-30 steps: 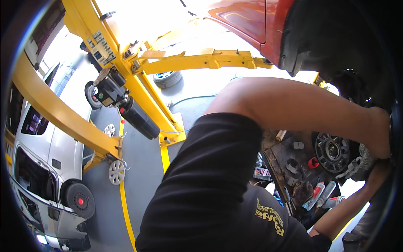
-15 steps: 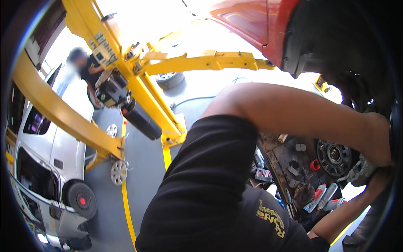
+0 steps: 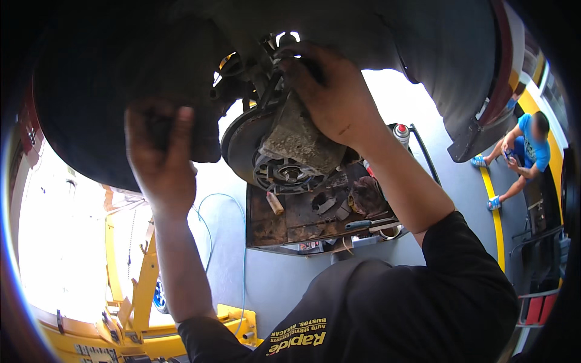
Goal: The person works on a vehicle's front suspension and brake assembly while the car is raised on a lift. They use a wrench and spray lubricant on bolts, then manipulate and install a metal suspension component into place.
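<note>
Under the raised car, a wheel hub with its brake disc (image 3: 239,144) hangs exposed inside the wheel arch. A dirty grey, rough-surfaced part, apparently the brake caliper (image 3: 305,138), covers much of the disc's face. My right hand (image 3: 333,100) is above this part, its fingers bent together among dark suspension parts. What those fingers grip is hidden in shadow. To the left of the disc, apart from it, my left hand (image 3: 160,148) is raised in front of the dark wheel-arch liner (image 3: 91,103). Motion smears its fingers; one digit points up and the others look bent.
Below the hub stands a grimy work table (image 3: 278,227) with a blue-handled tool (image 3: 360,224), a dark rag (image 3: 366,196) and a spray can (image 3: 401,133). Yellow lift parts (image 3: 145,290) stand lower left. A person in blue (image 3: 532,148) sits at the right.
My view has swung round from the yellow lift and white vehicle to the hub. Both hands, formerly bunched at the right rim, now show apart, the left one away from the hub.
</note>
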### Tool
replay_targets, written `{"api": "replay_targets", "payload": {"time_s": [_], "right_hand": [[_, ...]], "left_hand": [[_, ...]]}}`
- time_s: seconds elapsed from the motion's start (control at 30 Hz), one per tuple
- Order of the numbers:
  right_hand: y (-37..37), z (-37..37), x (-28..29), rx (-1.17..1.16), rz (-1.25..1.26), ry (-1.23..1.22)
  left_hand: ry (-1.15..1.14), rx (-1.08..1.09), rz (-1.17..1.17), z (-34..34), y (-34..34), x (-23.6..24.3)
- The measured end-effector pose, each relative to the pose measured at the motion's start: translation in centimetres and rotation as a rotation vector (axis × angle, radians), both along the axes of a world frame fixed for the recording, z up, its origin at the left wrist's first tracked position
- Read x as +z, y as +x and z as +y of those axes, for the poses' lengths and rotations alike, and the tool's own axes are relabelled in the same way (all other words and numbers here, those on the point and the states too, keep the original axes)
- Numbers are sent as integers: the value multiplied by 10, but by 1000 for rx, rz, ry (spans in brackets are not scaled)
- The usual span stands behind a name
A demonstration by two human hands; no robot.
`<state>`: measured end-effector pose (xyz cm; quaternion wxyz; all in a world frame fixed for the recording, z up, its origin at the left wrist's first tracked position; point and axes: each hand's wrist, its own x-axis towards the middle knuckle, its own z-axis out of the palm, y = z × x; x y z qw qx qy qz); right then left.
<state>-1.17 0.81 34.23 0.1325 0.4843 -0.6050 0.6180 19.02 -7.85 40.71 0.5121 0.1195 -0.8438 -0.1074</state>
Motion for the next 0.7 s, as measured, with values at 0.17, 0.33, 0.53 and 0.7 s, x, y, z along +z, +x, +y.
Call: {"api": "replay_targets", "payload": {"time_s": [0.17, 0.33, 0.53, 0.7], "right_hand": [[-2, 4, 5, 22, 15, -39], [-8, 3, -2, -53, 156, -105], [-9, 28, 35, 182, 404, -71], [-14, 61, 108, 556, 427, 459]], "left_hand": [[52, 15, 100, -19, -11, -14], [-620, 71, -17, -18, -27, -10], [364, -456, 57, -12, -48, -20], [542, -620, 337, 22, -49, -37]]}}
